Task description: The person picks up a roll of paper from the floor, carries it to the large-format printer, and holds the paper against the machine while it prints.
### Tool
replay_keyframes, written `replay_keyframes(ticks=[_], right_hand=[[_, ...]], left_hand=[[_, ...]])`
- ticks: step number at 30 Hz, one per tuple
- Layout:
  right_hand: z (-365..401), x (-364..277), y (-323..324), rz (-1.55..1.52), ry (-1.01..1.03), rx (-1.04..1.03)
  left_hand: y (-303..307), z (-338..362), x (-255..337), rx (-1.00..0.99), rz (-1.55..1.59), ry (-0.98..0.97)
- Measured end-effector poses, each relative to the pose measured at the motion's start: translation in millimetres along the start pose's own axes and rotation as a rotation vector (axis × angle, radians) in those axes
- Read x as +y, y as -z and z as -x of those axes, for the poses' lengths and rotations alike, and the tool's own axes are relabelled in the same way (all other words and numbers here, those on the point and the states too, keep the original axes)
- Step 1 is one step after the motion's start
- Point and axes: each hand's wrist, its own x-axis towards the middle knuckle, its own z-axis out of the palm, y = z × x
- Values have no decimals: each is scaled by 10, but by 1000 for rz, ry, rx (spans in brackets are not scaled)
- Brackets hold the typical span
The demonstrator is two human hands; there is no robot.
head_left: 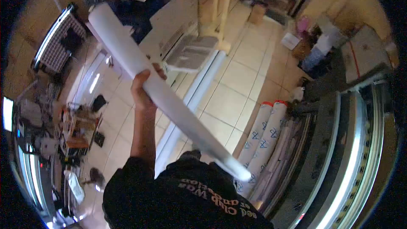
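Observation:
A long white roll (pixel 169 106) slants across the view from upper left to lower right, raised off the floor in front of my black shirt. My left hand (pixel 143 90) is closed around it above its middle, with fingertips showing past the far side. The roll's lower end reaches close to the right side of my body. My right hand does not show. Another long white roll (pixel 207 76) lies on the tiled floor behind the held one, partly covered by it.
White rolls with blue print and red ends (pixel 260 133) lie at the right, beside a long machine (pixel 354 144). A large machine with a grey tray (pixel 193 53) stands ahead. Left are a small cluttered table (pixel 80 131) and a stool (pixel 96 176). Boxes (pixel 290 40) sit far right.

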Motion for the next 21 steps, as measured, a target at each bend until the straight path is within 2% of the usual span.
replay_keyframes(ticks=[2, 3, 4, 5, 7, 8, 9, 10, 11, 13, 15, 17, 18, 20, 21], right_hand=[[-305, -224, -56, -87, 71, -3], [-473, -395, -196, -213, 136, -47], [-637, -624, -449, -447, 188, -184], [-673, -960, -857, -978, 85, -424], [2, -2203, -934, -756, 230, -950], [294, -2746, -1119, -595, 233, -1175], [812, -3324, -1157, -566, 196, -1440], [1001, -3551, -1472, -636, 55, -1764], [1383, -4038, -1574, -441, -247, -1771], [1810, -4437, -2054, -488, -475, -1867], [2261, -4898, -2201, -646, -641, -1682], [2465, -5022, -2657, -904, -781, -1682], [2427, -4902, -2990, -879, -800, -1678], [2347, -4567, -3775, -867, -678, -1450], [2280, -4511, -4031, -850, -677, -1456]], left_hand=[[-222, -75, -169, -144, 64, -173], [-265, -111, -340, -113, 55, -174], [-268, -105, -562, -113, 46, -182], [-251, -87, -807, -117, 37, -185], [-112, 10, -1411, 22, 28, -86], [-56, 72, -1678, 18, -28, -90], [-27, 154, -1884, 13, -85, -99], [-22, 218, -2086, 102, -40, -85], [-34, 247, -2243, 190, 8, -76], [10, 268, -2403, 251, -33, -28], [263, 234, -2608, 317, -7, -11], [366, 252, -2712, 424, -51, 15], [419, 285, -2764, 481, -8, 7], [630, 454, -2890, 546, 22, -27], [742, 571, -2896, 599, 11, -6]])
